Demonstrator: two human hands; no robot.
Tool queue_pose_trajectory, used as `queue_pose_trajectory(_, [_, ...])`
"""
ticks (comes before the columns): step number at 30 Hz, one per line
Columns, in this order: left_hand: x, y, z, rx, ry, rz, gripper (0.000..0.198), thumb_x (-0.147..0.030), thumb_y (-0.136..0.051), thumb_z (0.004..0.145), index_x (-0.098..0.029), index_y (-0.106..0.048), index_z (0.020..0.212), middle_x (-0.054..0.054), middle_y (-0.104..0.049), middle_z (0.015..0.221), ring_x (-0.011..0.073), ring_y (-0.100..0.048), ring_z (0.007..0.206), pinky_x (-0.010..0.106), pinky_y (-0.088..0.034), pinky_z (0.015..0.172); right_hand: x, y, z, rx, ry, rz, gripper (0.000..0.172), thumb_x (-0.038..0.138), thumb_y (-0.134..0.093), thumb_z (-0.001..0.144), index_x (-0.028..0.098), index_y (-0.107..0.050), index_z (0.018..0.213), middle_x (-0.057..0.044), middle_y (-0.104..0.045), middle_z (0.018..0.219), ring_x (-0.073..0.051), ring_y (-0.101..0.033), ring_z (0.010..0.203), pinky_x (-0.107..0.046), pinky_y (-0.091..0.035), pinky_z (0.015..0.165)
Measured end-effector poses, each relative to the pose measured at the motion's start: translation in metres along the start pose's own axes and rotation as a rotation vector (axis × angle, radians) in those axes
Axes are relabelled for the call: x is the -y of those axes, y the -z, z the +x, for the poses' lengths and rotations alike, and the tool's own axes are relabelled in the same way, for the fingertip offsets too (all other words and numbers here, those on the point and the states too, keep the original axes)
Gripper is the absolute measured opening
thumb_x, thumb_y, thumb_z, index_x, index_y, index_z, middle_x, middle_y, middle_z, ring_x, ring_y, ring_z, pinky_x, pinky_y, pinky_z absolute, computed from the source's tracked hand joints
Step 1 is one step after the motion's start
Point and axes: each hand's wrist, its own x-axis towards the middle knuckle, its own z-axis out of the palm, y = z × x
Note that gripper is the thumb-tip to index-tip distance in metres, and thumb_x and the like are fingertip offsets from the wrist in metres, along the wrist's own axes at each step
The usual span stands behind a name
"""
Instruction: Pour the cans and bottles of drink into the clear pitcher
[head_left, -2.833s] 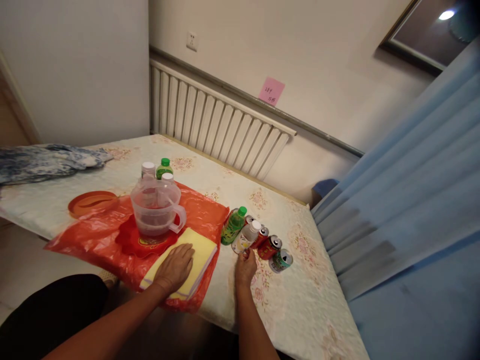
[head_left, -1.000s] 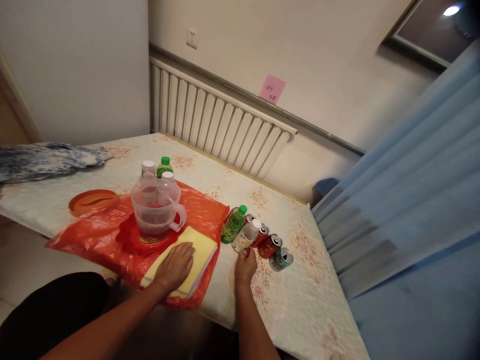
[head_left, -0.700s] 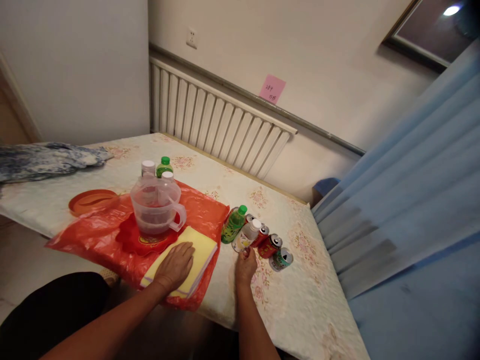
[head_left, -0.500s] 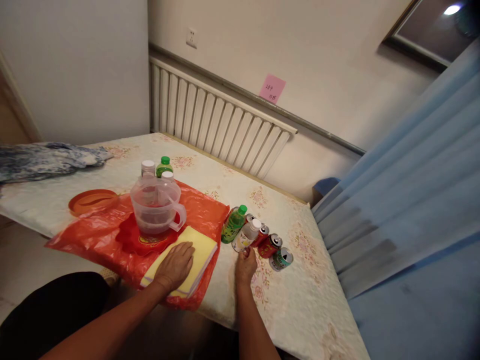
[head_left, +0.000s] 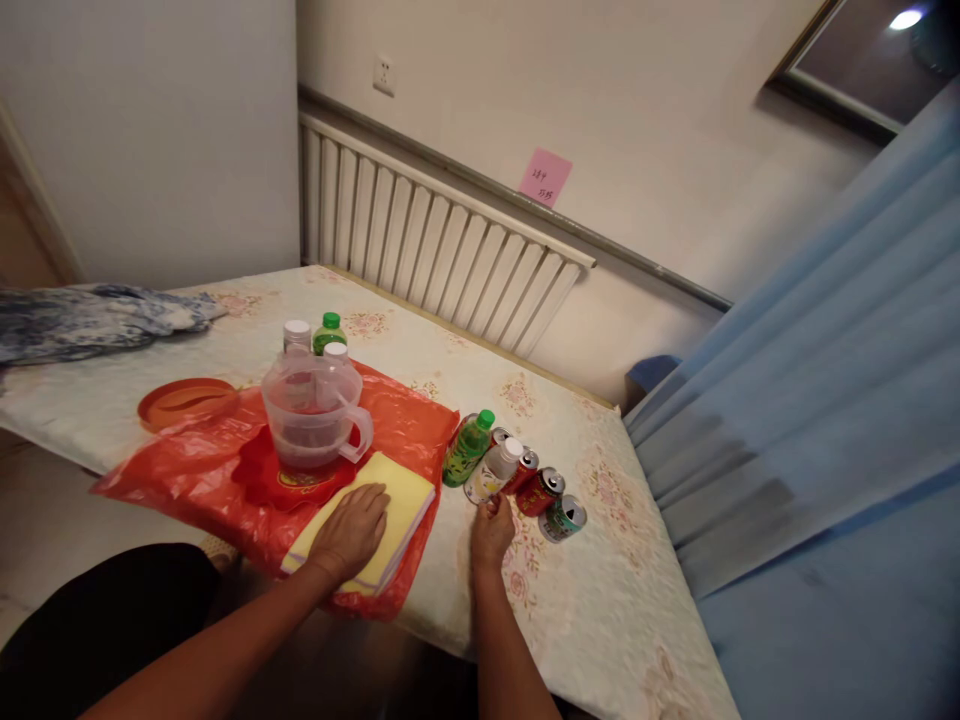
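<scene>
"Position of your left hand (head_left: 349,532)?"

"Spread flat, palm down on my folded yellow cloth (head_left: 403,488), which lies at the near edge of the red plastic bag (head_left: 409,410) on the bench (head_left: 622,620)."

"And your right hand (head_left: 492,538)?"

"Fingers curled in, just beside the foot of a white-capped bottle (head_left: 493,474). I can't tell whether they grip anything."

"What crowds it?"

"A green bottle (head_left: 466,452) stands to the left of the white-capped one. Behind and to the right come a red can (head_left: 519,480), a dark red can (head_left: 538,493) and a green can (head_left: 561,521), all close together. The two bottles partly block my view of cans behind them."

"Anything near the cloth?"

"A clear jug (head_left: 307,415) stands over a red scalloped dish (head_left: 251,475) just beyond it, handle towards my right. The jug hides the lower parts of more bottles, one with a green cap (head_left: 331,320). Left of those, an orange lid (head_left: 180,403) lies at the bag's far edge"
</scene>
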Motion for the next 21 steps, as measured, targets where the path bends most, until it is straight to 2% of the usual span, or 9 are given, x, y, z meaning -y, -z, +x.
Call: queue_pose_trajectory(21, [-0.0012, 0.0016, 0.0005, 0.015, 0.023, -0.027, 0.027, -0.020, -0.046, 0.092, -0.018, -0.065, 0.110, 0.013, -0.066, 0.123, 0.0277, -0.059, 0.117, 0.045, -0.045, 0.103, 0.0028, 0.0028, 0.0012, 0.035, -0.021, -0.039, 0.041, 0.031, -0.052, 0.079, 0.010, -0.065, 0.111, -0.016, -0.072, 0.096, -0.026, -0.066, 0.084, -0.032, -0.048, 0.076])
